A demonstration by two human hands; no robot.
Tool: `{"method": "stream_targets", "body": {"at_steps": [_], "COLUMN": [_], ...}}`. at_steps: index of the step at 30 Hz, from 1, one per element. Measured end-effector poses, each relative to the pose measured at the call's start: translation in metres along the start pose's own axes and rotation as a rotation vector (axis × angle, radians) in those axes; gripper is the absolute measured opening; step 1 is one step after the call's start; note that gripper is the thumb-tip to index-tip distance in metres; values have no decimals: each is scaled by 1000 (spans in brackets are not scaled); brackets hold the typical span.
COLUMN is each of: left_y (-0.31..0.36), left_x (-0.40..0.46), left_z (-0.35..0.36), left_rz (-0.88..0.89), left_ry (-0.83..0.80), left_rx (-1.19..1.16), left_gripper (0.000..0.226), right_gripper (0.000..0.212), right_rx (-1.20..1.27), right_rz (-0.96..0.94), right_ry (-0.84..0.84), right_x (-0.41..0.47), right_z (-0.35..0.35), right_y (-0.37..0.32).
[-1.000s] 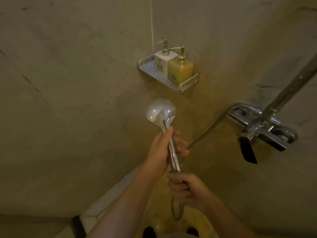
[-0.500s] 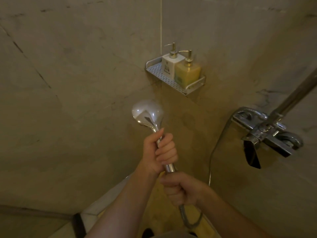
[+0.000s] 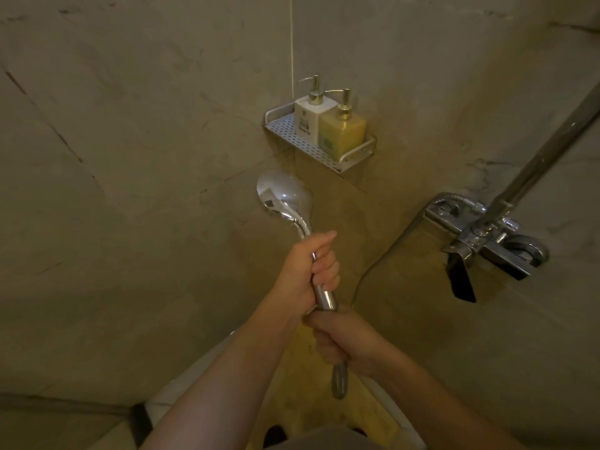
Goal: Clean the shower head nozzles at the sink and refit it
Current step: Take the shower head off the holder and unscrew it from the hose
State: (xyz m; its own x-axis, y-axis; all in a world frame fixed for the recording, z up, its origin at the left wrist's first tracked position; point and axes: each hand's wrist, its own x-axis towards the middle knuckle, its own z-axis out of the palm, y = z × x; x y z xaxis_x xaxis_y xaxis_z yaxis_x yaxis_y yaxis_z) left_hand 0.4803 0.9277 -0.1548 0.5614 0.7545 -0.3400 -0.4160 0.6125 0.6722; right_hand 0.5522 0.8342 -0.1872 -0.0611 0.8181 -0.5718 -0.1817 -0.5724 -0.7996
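A chrome shower head (image 3: 285, 198) points up in the middle of the view, its round back toward me, so its nozzles are hidden. My left hand (image 3: 308, 267) grips the handle just below the head. My right hand (image 3: 341, 341) grips the bottom end of the handle, where the metal hose (image 3: 339, 383) joins. The hose loops down from my right hand and runs up along the wall to the chrome shower mixer (image 3: 487, 235) at the right.
A perforated metal corner shelf (image 3: 350, 157) holds a white pump bottle (image 3: 311, 116) and a yellow pump bottle (image 3: 342, 129). A chrome riser pipe (image 3: 552, 138) goes up from the mixer. Stone-look walls close in on the left and right.
My left hand has closed its full grip round the handle. My right hand has shifted up tight under the handle's end. The head tilts slightly more to the left.
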Motion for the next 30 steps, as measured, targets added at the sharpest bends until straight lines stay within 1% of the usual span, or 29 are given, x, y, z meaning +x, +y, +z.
{"method": "stream_targets", "body": {"at_steps": [2,4,6,7,8,10,12,14,16,18,19,21,23,24,25,27,29,30], "left_y": [-2,-7,-13,-16,-19,-25,-25,-21,-13,-5,-2,2,4,4,6,9,13,15], "left_x": [0,2,4,4,3,4,6,7,5,2,1,0,-1,-1,-1,2,3,3], "left_z": [9,18,22,23,24,22,15,11,10,14,17,23,28,30,29,24,20,20], "left_rz": [41,131,236,269,291,292,269,231,177,151,144,112,63,38,9,-36,-39,-23], "left_ry": [130,331,529,575,584,563,489,326,120,-121,-240,-471,-627,-665,-682,-685,-624,-542], "left_rx": [49,121,187,210,217,214,212,194,117,-59,-145,-286,-376,-400,-417,-403,-311,-251], "left_gripper": [50,48,41,36,29,19,20,28,39,41,39,30,14,13,16,18,19,25], "right_gripper": [33,34,39,40,40,36,33,38,45,45,45,44,49,52,53,51,45,41], "right_rx": [-99,-230,-374,-446,-507,-538,-481,-349,-166,38,131,292,382,388,377,305,237,208], "right_rz": [-55,-124,-164,-171,-181,-217,-262,-278,-294,-290,-263,-139,-28,-13,1,11,-31,-63], "right_ry": [153,301,397,437,474,496,457,353,125,-130,-244,-493,-723,-769,-765,-643,-422,-300], "right_x": [5,9,12,14,15,16,15,6,-6,-17,-19,-21,-19,-18,-18,-20,-23,-24], "right_z": [2,2,0,-4,-7,-11,-12,-14,-18,-20,-21,-22,-20,-19,-18,-14,-9,-8], "right_y": [2,2,2,3,5,4,4,1,-4,-9,-12,-15,-16,-16,-15,-18,-21,-23]}}
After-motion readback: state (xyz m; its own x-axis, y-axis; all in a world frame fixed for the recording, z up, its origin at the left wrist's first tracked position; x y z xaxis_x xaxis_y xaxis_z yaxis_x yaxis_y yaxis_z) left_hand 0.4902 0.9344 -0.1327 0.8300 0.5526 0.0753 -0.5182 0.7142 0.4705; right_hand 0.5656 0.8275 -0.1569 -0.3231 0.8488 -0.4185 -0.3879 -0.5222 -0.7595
